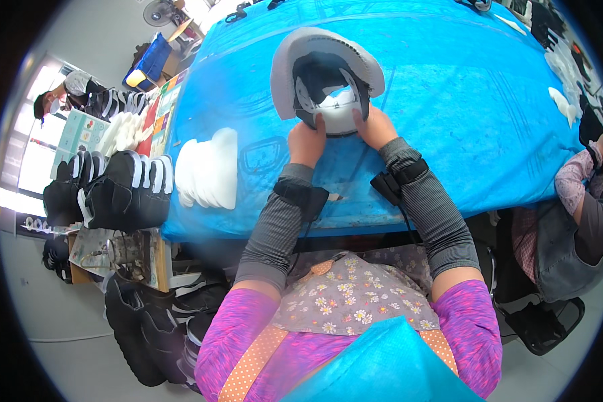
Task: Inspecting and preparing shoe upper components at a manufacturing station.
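Note:
Both my hands hold a black and white padded piece, which looks like a shoe upper (335,120), above the blue-covered table (422,134). It has a broad curved white flap at the far side and an opening framed in black. My left hand (307,142) grips its near left edge, thumb on the white part. My right hand (378,127) grips the near right edge in the same way. The fingers of both hands are partly hidden under the piece. A fanned stack of white foam pads (207,171) lies on the table to the left of my left hand.
Black uppers with white edges (124,191) are piled left of the table, and more black pieces (147,321) hang below. Another worker (572,201) sits at the right edge. White scraps (562,104) lie at the far right. A fan (159,12) stands at the back left.

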Demonstrator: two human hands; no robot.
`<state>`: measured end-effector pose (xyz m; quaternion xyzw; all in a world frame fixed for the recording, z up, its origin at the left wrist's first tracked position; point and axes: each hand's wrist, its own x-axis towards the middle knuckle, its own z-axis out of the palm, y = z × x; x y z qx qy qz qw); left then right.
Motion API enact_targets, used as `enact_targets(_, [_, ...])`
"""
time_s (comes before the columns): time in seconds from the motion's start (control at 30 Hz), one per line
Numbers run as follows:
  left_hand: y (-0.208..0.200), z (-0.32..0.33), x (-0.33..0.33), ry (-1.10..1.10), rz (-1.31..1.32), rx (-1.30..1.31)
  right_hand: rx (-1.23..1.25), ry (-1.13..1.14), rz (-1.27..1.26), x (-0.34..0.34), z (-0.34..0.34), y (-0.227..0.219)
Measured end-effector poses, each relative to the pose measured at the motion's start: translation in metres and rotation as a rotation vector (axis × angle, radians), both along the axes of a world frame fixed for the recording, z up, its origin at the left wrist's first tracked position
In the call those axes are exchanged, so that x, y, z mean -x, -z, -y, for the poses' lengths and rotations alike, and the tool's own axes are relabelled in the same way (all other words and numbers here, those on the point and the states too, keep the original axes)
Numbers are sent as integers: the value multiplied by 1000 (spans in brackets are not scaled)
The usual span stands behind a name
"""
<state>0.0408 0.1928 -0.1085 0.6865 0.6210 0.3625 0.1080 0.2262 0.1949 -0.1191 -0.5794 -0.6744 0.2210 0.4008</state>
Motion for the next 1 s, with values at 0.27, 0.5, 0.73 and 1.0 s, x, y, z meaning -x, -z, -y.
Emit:
enact_targets(0.27, [10, -8, 9, 5, 125, 128, 113, -57, -204, 2, 6, -14])
enact_targets(0.5, [6, -10, 9, 167, 536, 275, 176, -85, -349, -2, 5, -12])
enact_targets(0.73, [0, -9, 11, 248, 644, 298, 211, -95, -413, -1, 4, -14])
enact_targets(1.0, [3, -11, 12, 278, 662, 313, 228, -97, -431, 0, 6, -18])
